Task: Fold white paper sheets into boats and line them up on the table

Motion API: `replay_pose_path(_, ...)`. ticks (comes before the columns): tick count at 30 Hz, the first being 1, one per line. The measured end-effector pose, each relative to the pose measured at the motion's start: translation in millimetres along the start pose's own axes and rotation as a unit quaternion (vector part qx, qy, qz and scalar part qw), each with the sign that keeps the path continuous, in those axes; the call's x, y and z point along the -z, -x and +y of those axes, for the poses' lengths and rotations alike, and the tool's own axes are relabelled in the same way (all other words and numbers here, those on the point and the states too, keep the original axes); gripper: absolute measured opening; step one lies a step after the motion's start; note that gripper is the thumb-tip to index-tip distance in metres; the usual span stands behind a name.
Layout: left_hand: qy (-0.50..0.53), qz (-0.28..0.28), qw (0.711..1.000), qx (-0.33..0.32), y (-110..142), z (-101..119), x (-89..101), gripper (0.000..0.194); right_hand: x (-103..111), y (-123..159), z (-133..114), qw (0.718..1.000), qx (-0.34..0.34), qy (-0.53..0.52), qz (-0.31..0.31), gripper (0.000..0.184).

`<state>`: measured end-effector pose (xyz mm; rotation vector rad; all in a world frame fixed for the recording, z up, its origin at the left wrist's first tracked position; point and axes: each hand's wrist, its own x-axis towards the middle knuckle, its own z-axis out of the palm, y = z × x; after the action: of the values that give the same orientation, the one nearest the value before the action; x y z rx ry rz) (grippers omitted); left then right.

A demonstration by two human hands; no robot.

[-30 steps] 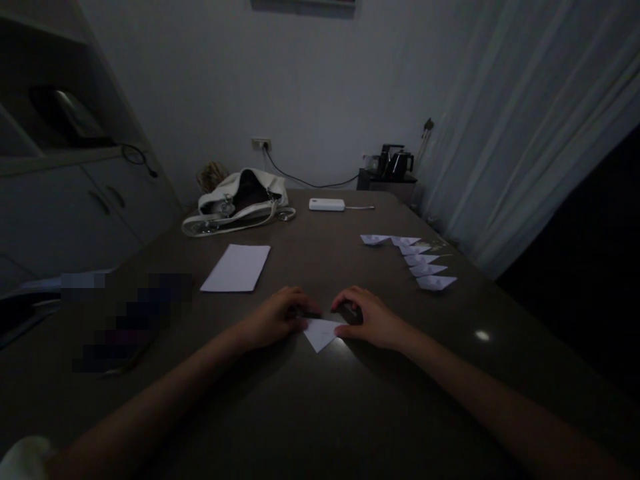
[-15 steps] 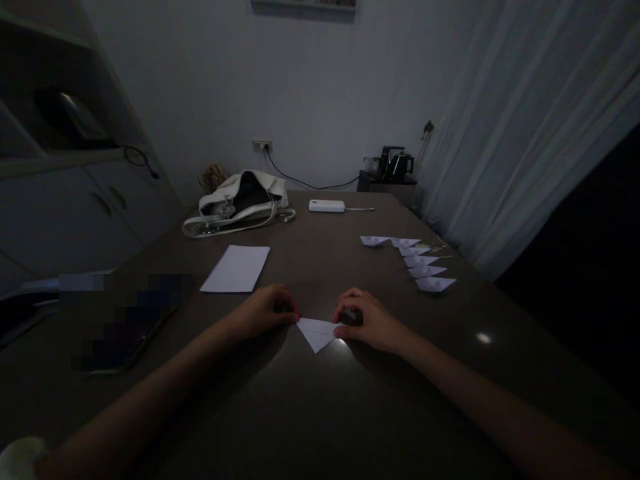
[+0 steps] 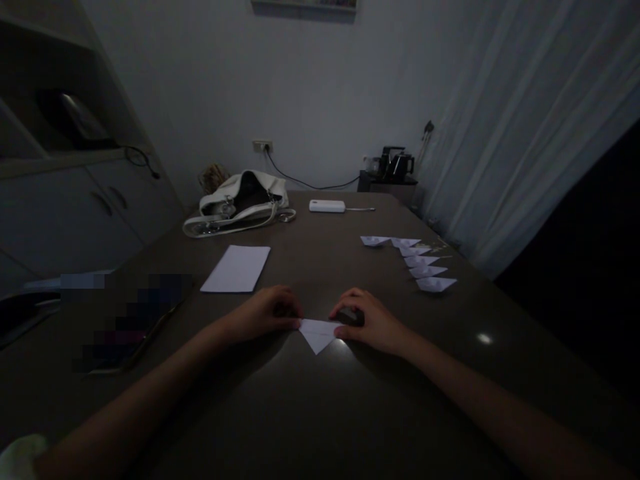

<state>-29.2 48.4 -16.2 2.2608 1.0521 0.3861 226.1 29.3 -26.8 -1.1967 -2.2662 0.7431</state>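
A small folded piece of white paper (image 3: pixel 317 335), triangular with its point toward me, is between my two hands just above or on the dark table (image 3: pixel 320 413). My left hand (image 3: pixel 270 311) pinches its left corner between thumb and fingers. At the right corner, my right hand (image 3: pixel 369 321) grips the paper with the thumb in front and the fingers curled behind. A crease line runs across the paper near its upper edge. Left of my hands lies a stack of white paper sheets (image 3: pixel 236 269). Several folded paper boats (image 3: pixel 425 261) stand in a curved row to the right.
A white handbag (image 3: pixel 245 200) lies at the back left, and a white power bank (image 3: pixel 327 206) with a short cable is near the far edge. A blurred-out flat object (image 3: pixel 135 327) lies at the left. Kettles (image 3: pixel 397 165) stand beyond the table.
Both hands still hold the folded paper in nearly the same spot. The right index finger has shifted slightly left along the paper's back edge.
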Motion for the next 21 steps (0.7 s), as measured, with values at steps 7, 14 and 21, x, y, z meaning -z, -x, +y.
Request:
replay_pose_path(7,0.085,-0.039,0.995,0.046,1,5,1.9,0.026,3,1,3,0.999,0.042,-0.01,0.007,0.012)
replay_pose_path(14,0.161,-0.015,0.986,0.038,1,8,1.5,0.027,5,-2,-1,0.995,0.013,-0.093,0.03,0.012)
replay_pose_path(21,0.067,0.049,0.997,-0.002,5,28,-5.4,0.019,10,-1,-3,0.988,0.028,-0.114,0.098,0.018)
